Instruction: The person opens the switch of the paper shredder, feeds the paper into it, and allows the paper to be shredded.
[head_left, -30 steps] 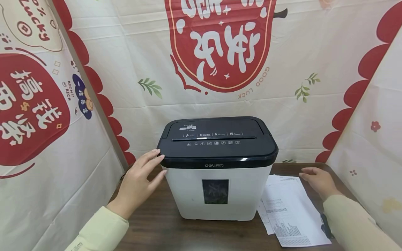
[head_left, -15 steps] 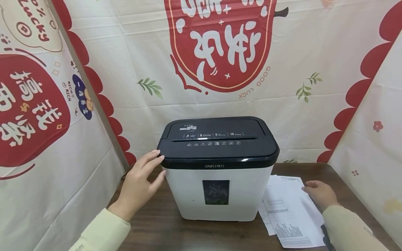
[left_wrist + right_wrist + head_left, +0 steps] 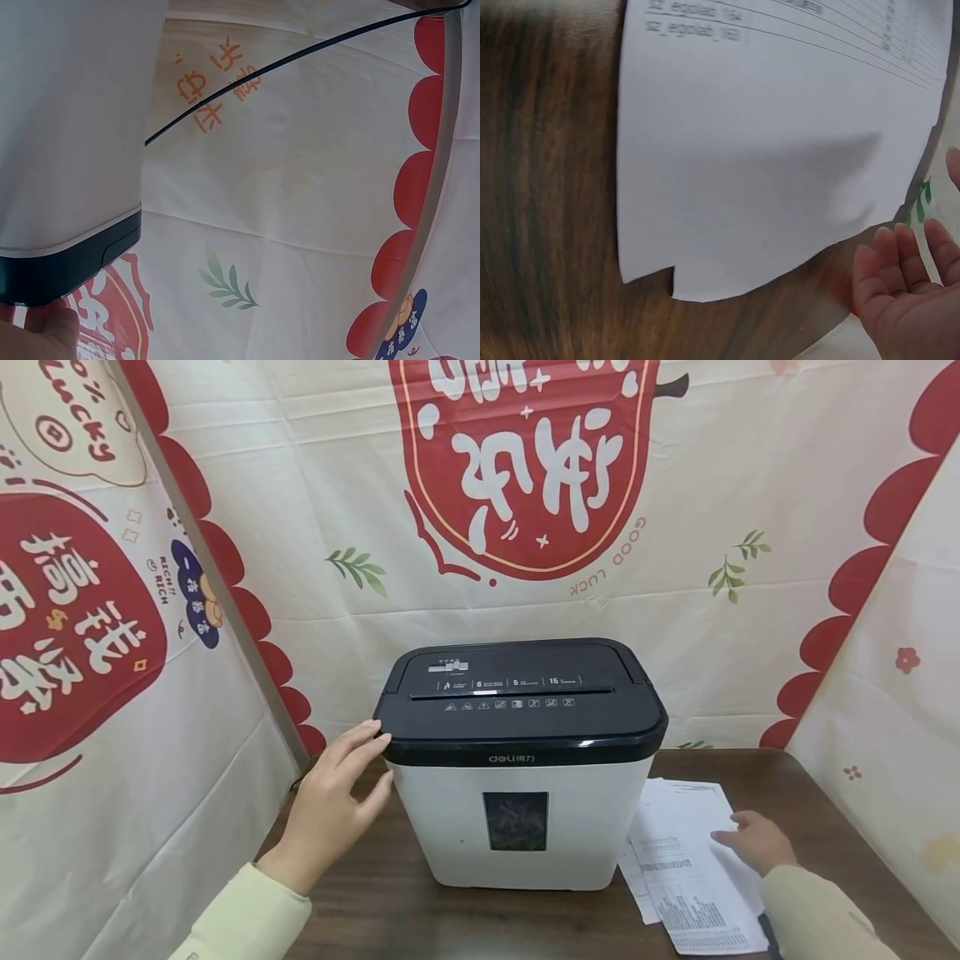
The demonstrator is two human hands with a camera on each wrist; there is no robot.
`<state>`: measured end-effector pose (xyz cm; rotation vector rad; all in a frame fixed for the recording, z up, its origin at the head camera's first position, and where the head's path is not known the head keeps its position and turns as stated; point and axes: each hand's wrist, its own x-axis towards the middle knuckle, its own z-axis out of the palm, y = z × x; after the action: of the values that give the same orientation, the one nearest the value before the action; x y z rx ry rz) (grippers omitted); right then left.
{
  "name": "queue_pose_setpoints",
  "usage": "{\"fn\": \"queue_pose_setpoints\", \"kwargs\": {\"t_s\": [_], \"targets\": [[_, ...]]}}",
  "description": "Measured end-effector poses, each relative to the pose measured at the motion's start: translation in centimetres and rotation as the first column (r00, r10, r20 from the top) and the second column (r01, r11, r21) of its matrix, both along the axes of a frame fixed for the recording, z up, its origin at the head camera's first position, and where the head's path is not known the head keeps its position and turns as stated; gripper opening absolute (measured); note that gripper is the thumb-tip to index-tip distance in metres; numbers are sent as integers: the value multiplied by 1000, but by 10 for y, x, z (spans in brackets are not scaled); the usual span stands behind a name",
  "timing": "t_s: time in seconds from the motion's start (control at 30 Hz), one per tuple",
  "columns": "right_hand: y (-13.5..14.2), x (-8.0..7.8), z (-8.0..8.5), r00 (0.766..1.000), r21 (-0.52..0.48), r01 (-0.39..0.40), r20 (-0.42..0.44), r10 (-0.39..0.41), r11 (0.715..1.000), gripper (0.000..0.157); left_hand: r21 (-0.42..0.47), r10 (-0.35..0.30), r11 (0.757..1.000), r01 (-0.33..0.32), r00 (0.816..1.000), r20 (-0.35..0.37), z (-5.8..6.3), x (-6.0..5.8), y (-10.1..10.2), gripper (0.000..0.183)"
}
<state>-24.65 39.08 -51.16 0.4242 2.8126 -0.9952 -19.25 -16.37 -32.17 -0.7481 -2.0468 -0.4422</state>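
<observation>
A white paper shredder [image 3: 517,764] with a black top stands upright on the table. My left hand [image 3: 330,806] touches the left front corner of its lid with fingertips, the fingers extended. In the left wrist view only some fingers [image 3: 52,330] show, against the dark lid edge of the shredder [image 3: 75,135]. Several printed sheets of paper [image 3: 686,868] lie overlapping to the right of the machine. My right hand [image 3: 757,842] is over their right edge. In the right wrist view the hand [image 3: 907,300] holds nothing, its fingers loosely bent beside the sheets [image 3: 757,150].
The brown wooden table [image 3: 405,918] is enclosed by printed fabric [image 3: 300,485] at the back and sides. A black cable [image 3: 300,56] runs behind the shredder. A small dark item [image 3: 768,937] shows beneath my right sleeve.
My right hand has moved down and slightly left, from beyond the sheets' right edge to over it. My left hand stays at the shredder's corner.
</observation>
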Motion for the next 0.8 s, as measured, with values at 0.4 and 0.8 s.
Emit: {"fn": "queue_pose_setpoints", "kwargs": {"t_s": [0.4,0.8], "targets": [[0,1,-26,999,124,-15,38,10,992,72,31,3,1000,-3,1000,29,-2,1,3,47],[-16,3,-16,997,185,2,70,-15,983,63,56,-15,998,14,1000,7,-3,0,3,47]]}}
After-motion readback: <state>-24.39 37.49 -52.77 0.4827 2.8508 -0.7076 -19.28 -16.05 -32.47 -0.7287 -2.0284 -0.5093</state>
